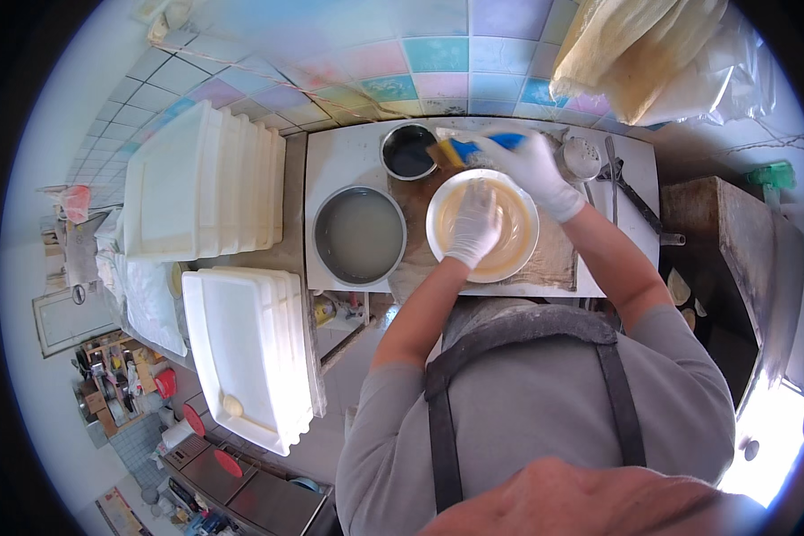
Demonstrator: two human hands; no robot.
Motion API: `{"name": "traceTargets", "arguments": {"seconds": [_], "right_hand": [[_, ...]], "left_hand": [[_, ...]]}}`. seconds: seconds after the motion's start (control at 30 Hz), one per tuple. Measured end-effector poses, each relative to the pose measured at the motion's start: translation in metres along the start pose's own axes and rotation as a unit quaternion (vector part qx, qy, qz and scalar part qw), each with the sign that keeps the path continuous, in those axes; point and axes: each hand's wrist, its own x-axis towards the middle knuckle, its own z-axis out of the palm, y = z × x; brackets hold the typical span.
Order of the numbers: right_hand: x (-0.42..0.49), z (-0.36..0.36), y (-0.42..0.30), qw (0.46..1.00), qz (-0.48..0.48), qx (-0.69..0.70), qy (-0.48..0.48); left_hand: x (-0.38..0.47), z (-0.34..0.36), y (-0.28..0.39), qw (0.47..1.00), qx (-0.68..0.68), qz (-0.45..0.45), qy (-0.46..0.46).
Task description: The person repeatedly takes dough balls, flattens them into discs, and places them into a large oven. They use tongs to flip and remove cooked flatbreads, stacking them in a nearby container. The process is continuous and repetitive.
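Observation:
My left hand (477, 224), in a white glove, reaches into a white bowl (435, 231) with pale, wet-looking contents; whether it grips anything is hidden. My right hand (536, 167), also gloved in white, holds a blue-handled brush (472, 149). The brush's bristles are blurred and lie at the right rim of a small metal pot of dark liquid (410, 151). Left of the bowl stands a larger metal pot of cloudy liquid (360, 234). A brown cloth (553, 258) lies beneath the bowl.
A metal shaker (578, 159) and long metal tools (626, 187) lie at the table's right. Stacked white plastic trays (201, 181) stand on the left, with more below, the top one (241, 355) holding a round pale piece (232, 405). A tiled wall (435, 53) rises behind the table.

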Motion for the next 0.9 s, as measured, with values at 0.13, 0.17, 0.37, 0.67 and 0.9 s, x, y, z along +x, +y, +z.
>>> {"name": "traceTargets", "arguments": {"seconds": [0.13, 0.17, 0.37, 0.67, 0.9], "right_hand": [[0.048, 0.040, 0.011, 0.983, 0.018, -0.143, -0.116], [0.047, 0.045, 0.019, 0.980, -0.042, -0.139, -0.137], [-0.047, 0.040, 0.092, 0.973, 0.028, -0.224, -0.042], [-0.121, 0.052, 0.120, 0.826, -0.137, -0.464, -0.291], [-0.136, 0.025, 0.114, 0.841, 0.055, -0.500, -0.200]], "left_hand": [[0.004, 0.023, 0.016, 0.985, 0.167, 0.027, -0.041], [0.005, 0.026, 0.018, 0.982, 0.153, 0.005, -0.110], [-0.007, -0.015, 0.014, 0.995, 0.067, -0.036, -0.062], [-0.081, -0.133, -0.133, 0.954, 0.183, -0.193, -0.140], [-0.046, -0.110, -0.050, 0.992, 0.056, 0.010, -0.109]]}}
